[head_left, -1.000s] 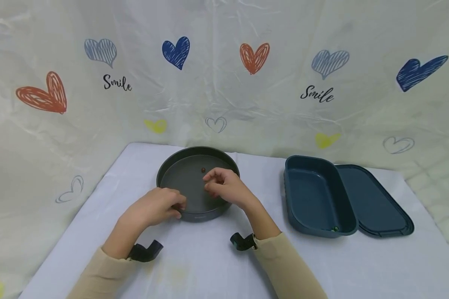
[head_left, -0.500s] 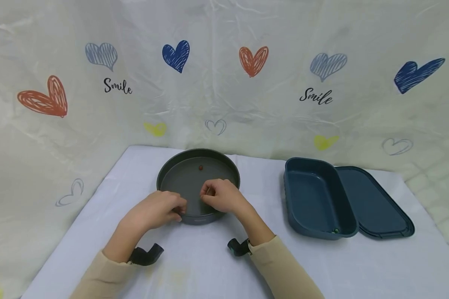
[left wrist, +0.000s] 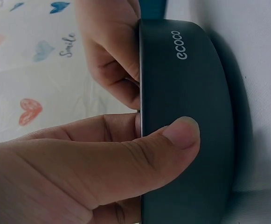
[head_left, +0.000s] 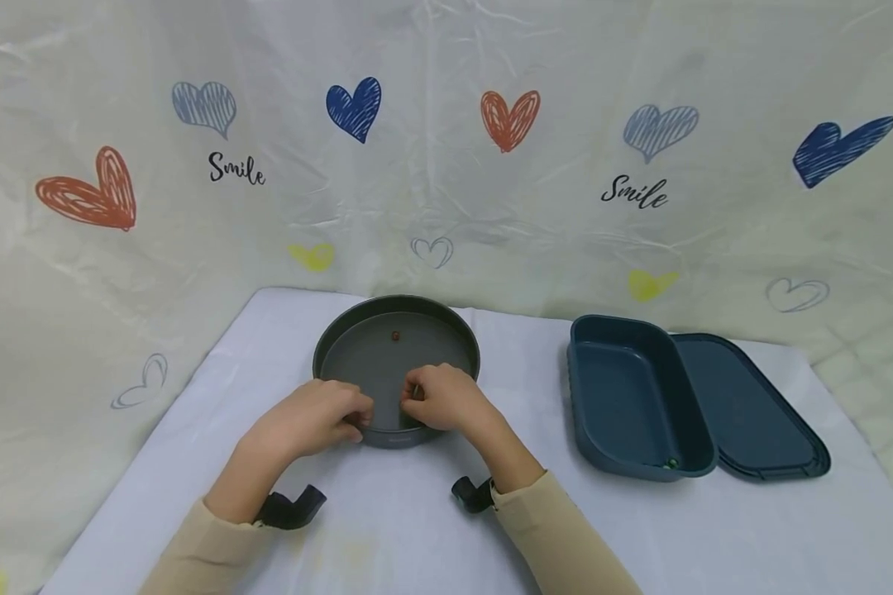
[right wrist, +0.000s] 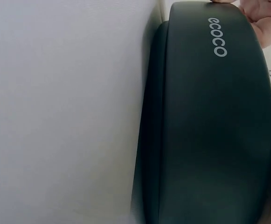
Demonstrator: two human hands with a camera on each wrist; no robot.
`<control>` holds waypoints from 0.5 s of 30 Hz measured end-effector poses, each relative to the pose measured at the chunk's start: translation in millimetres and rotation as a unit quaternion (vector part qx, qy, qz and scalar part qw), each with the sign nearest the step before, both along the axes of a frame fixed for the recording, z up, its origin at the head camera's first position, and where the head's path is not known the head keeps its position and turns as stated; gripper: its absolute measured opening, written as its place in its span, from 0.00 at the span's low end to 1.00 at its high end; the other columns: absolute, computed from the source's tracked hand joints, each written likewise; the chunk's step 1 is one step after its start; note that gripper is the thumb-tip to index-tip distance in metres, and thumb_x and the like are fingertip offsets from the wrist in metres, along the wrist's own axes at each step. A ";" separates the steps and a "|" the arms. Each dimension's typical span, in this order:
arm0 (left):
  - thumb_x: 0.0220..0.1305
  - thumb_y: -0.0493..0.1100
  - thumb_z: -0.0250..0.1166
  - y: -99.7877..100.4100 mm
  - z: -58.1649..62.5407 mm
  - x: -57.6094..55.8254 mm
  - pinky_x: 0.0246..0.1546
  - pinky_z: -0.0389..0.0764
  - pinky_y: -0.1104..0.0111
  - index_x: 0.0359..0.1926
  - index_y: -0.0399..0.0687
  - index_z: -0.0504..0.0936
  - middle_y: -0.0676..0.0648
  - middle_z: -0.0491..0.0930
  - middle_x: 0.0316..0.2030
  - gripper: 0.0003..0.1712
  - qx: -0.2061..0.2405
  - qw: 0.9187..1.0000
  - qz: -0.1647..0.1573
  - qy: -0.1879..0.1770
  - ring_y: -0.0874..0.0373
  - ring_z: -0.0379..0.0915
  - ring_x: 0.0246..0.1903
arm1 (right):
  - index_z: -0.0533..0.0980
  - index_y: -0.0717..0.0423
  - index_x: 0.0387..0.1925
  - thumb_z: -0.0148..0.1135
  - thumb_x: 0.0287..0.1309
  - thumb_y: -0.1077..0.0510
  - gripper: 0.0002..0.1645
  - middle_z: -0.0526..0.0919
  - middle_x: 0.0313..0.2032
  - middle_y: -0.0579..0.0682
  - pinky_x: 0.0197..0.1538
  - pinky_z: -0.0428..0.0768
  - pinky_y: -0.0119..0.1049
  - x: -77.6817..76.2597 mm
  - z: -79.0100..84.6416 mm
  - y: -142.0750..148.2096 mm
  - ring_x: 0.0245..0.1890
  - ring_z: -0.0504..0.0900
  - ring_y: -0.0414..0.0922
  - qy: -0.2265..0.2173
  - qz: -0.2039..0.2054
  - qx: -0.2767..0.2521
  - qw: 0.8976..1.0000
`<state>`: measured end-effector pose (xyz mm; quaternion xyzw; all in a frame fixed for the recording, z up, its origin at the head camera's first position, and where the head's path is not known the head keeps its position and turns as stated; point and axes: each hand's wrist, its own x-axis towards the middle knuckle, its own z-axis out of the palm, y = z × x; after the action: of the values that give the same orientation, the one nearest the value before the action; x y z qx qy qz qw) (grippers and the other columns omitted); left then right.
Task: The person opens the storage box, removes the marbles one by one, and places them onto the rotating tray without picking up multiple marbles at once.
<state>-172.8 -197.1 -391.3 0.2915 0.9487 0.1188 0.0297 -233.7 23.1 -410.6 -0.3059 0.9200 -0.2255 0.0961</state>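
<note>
A round dark grey pan [head_left: 372, 368] marked "ecoco" stands on the white cloth. My left hand [head_left: 316, 417] grips its near left rim, the thumb [left wrist: 182, 133] against the outer wall and the fingers reaching inside. Over the near right part of the pan is my right hand [head_left: 446, 398], its fingers curled and the thumb close to the forefinger. I cannot tell whether something small is between those fingertips. One small reddish-brown ball [head_left: 395, 336] lies on the pan floor toward the far side. In the right wrist view the pan wall [right wrist: 214, 121] hides most of my right hand.
To the right stands a deep blue rectangular box [head_left: 625, 380] with small green pieces [head_left: 671, 464] in its near right corner. Its matching blue lid [head_left: 752, 405] lies beside it, partly behind the box. A sheet printed with hearts [head_left: 432, 190] hangs behind the table.
My right hand has come down and toward me, from near the ball to near the pan's front, its fingers drawing closer together. The ball has rolled slightly left. My left hand keeps its grip.
</note>
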 end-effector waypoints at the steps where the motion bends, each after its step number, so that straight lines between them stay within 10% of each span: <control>1: 0.49 0.42 0.79 0.3 0.1 0.0 0.32 0.73 0.69 0.26 0.61 0.78 0.65 0.72 0.26 0.15 -0.001 1.000 0.000 0.000 0.68 0.68 0.27 | 0.79 0.42 0.28 0.63 0.61 0.53 0.05 0.77 0.18 0.37 0.26 0.71 0.34 0.0 -0.1 0.0 0.19 0.73 0.37 0.001 0.000 0.000 1.000; 15: 0.49 0.42 0.79 2.0 0.8 -0.9 0.32 0.74 0.69 0.27 0.61 0.79 0.64 0.73 0.26 0.15 -0.007 1.000 0.003 -0.001 0.67 0.68 0.27 | 0.80 0.42 0.29 0.65 0.60 0.52 0.04 0.77 0.18 0.37 0.26 0.72 0.34 1.4 -0.2 0.4 0.19 0.73 0.37 0.011 -0.009 -0.012 1.000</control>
<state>-173.7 -195.0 -390.5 0.2882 0.9504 0.1127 0.0323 -232.3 23.5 -410.8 -0.3013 0.9209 -0.2341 0.0798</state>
